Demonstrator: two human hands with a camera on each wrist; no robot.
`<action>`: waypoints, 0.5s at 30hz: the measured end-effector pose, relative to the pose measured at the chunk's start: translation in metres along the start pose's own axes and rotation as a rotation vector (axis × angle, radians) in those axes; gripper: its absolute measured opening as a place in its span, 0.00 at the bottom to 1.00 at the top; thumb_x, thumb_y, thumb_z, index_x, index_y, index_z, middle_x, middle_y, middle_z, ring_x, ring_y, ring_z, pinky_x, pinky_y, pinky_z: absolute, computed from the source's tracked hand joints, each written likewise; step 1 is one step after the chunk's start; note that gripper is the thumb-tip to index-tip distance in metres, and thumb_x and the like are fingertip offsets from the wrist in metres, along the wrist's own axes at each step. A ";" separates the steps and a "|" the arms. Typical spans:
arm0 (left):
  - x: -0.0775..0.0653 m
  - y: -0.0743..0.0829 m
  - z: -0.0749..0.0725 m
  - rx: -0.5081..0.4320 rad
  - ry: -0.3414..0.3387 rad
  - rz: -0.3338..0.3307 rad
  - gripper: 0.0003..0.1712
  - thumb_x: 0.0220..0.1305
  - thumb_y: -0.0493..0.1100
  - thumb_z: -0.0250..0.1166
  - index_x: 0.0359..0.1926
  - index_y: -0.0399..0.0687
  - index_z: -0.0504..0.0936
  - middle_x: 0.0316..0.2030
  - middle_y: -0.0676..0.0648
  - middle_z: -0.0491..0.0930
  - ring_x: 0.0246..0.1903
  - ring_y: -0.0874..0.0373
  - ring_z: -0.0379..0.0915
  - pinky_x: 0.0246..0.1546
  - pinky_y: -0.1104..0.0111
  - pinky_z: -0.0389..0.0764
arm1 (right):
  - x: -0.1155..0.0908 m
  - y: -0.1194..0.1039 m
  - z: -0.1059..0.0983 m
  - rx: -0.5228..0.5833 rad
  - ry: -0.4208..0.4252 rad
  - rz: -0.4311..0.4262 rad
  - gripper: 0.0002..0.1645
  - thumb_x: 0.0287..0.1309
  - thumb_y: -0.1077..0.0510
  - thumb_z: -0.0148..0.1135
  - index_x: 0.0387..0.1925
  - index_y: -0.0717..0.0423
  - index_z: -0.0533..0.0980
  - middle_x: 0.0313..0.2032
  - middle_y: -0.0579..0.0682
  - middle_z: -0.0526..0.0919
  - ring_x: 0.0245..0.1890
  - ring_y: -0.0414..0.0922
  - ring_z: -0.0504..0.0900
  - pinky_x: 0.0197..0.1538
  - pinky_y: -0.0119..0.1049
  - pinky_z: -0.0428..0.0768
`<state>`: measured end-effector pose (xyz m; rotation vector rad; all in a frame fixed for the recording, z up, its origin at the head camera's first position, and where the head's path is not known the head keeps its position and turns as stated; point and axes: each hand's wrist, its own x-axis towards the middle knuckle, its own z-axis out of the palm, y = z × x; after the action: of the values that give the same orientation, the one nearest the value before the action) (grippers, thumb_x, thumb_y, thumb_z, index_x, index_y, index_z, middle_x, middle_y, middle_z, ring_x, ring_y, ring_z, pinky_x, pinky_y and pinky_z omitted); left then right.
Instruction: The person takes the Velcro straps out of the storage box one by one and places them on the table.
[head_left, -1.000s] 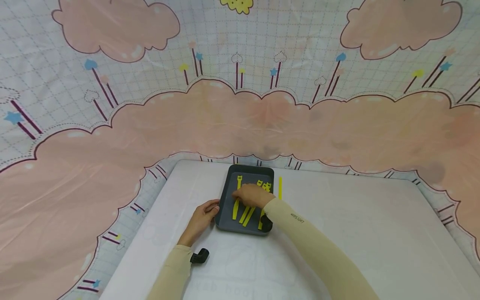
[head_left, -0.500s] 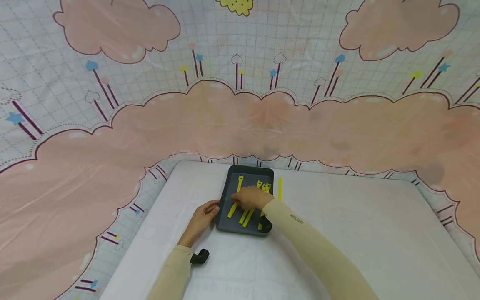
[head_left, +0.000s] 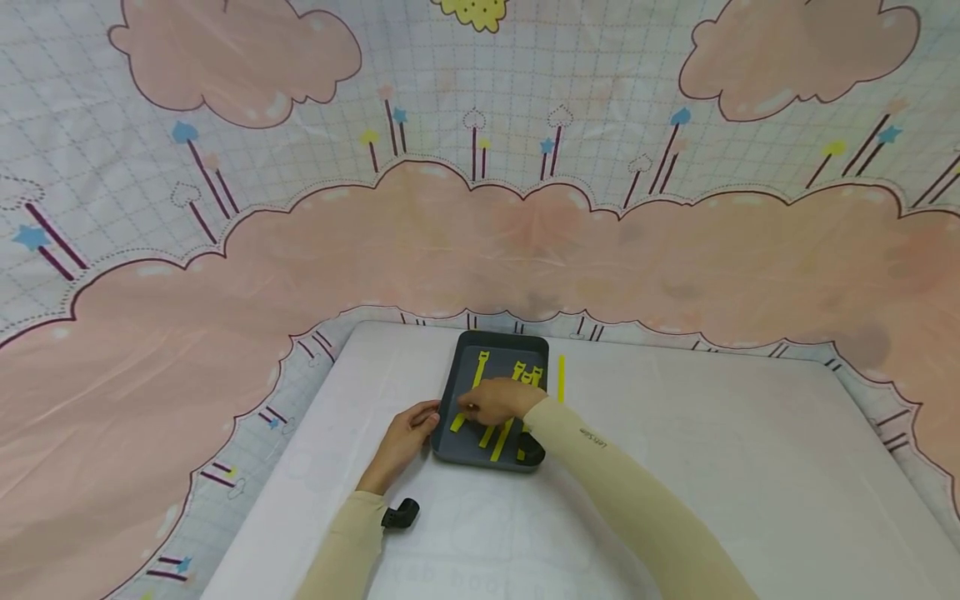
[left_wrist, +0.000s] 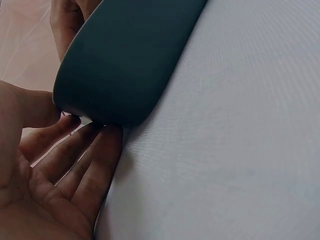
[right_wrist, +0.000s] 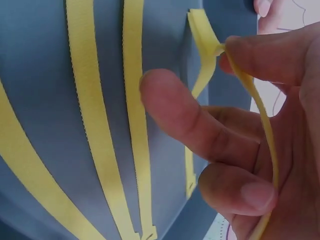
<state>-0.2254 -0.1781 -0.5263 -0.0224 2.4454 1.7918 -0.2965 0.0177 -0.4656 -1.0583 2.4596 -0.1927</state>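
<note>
A dark grey rectangular tray (head_left: 487, 463) lies on the table with several yellow straps in it. Each strap seems to have a slotted head, like a hook-and-loop cable tie. My right hand (head_left: 491, 402) is over the tray's left half. In the right wrist view it pinches one yellow strap (right_wrist: 267, 132) by the thumb, and the strap runs down past the curled fingers. Other yellow straps (right_wrist: 87, 75) lie beside it on the tray floor. My left hand (head_left: 401, 437) touches the tray's left outer wall, fingers fairly straight, thumb tip at the rim.
Another yellow strip (head_left: 561, 379) lies on the white table (head_left: 712, 467), just right of the tray. A black wrist camera (head_left: 401, 513) sits at the left sleeve. Behind the table hangs a printed cloth (head_left: 465, 242) with pink clouds.
My right hand has moved slightly towards me and left. The near end of the left strap has swung left, and a neighbouring strap has shifted a little. My left hand and the tray stay put.
</note>
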 end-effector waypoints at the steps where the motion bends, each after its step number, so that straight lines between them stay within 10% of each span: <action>1: 0.000 0.001 0.000 -0.003 0.000 -0.001 0.21 0.67 0.42 0.56 0.60 0.44 0.72 0.53 0.39 0.79 0.51 0.49 0.76 0.38 0.73 0.74 | 0.000 0.000 0.000 0.015 -0.005 0.001 0.08 0.68 0.50 0.47 0.40 0.42 0.74 0.29 0.41 0.76 0.24 0.38 0.79 0.27 0.30 0.77; 15: -0.004 0.006 -0.001 0.016 -0.007 0.017 0.22 0.67 0.41 0.56 0.60 0.41 0.71 0.53 0.37 0.78 0.52 0.48 0.75 0.38 0.72 0.74 | -0.001 -0.002 -0.002 0.208 -0.086 0.018 0.07 0.68 0.52 0.47 0.37 0.46 0.72 0.28 0.45 0.70 0.25 0.46 0.84 0.32 0.38 0.81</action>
<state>-0.2217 -0.1776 -0.5196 0.0064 2.4618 1.7764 -0.2955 0.0171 -0.4634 -0.9347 2.3137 -0.3800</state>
